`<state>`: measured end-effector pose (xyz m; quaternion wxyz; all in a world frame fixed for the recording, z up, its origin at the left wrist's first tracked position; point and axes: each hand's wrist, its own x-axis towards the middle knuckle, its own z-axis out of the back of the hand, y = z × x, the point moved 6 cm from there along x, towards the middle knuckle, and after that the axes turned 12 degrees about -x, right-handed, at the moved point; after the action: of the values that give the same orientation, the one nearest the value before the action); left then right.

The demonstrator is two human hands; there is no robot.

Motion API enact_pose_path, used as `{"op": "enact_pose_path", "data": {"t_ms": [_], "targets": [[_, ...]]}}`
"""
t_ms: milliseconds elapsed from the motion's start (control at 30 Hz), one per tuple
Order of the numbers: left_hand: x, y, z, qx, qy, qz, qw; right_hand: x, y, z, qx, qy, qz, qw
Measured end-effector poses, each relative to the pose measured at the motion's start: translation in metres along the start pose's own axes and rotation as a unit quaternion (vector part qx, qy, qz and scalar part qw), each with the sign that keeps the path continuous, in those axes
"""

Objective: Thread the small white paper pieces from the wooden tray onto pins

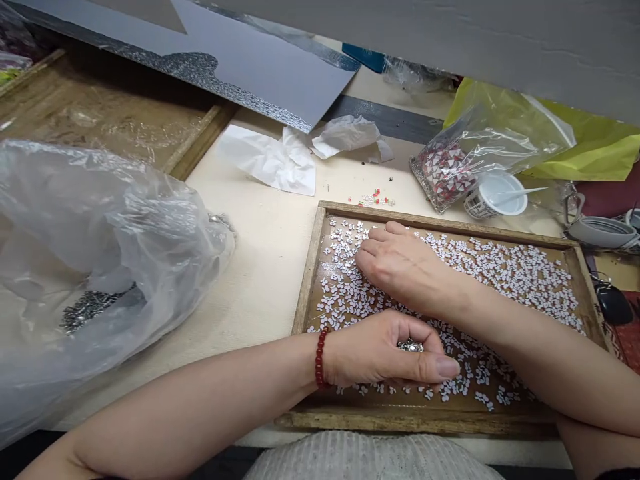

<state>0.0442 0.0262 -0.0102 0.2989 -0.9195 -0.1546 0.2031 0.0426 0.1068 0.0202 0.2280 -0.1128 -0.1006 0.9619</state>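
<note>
My left hand, with a red bead bracelet at the wrist, hovers over the near part of a wooden-framed tray. Its fingers are curled around a small heap of shiny silver metal pieces. Further up, my right hand reaches from the right over the tray's far left part. Its fingers are bent down, and their tips and anything in them are hidden. Many small white flower-like or bow-like pieces lie spread across the brown tray floor around both hands.
A clear plastic bag holding dark metal pieces sits on the left. Behind are another wooden tray, crumpled tissues, red and clear beads, a bag of red-and-white pieces and a white cup. A grey board overhangs the top.
</note>
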Motion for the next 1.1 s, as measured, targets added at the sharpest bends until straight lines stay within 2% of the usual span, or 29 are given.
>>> {"op": "enact_pose_path", "data": {"t_ms": [300,433,533,633,733,833,900,1100], "targets": [[0.0,0.0,0.001,-0.001,-0.001,0.002,1.0,0.006,0.008,0.001,-0.037,0.016,0.043,0.998],[0.0,0.001,0.0,-0.022,-0.003,0.012,1.0,0.001,-0.001,0.009,-0.018,-0.026,0.027,0.999],[0.001,0.002,-0.001,-0.061,0.011,-0.004,0.998,-0.014,-0.019,0.019,0.065,-0.08,-0.025,0.994],[0.004,0.001,0.001,-0.125,0.011,-0.035,0.992,-0.039,-0.039,0.027,0.187,-0.144,-0.082,0.968],[0.006,-0.001,0.009,-0.202,-0.033,-0.077,0.976,-0.07,-0.049,0.025,0.306,-0.165,-0.159,0.924],[0.006,-0.006,0.016,-0.241,-0.078,-0.122,0.96,-0.095,-0.044,0.018,0.412,-0.176,-0.206,0.87],[0.005,-0.008,0.015,-0.242,-0.084,-0.134,0.957,-0.104,-0.036,0.013,0.454,-0.185,-0.218,0.844],[0.003,-0.01,0.012,-0.201,-0.105,-0.138,0.964,-0.107,-0.022,0.007,0.472,-0.201,-0.231,0.827]]}}
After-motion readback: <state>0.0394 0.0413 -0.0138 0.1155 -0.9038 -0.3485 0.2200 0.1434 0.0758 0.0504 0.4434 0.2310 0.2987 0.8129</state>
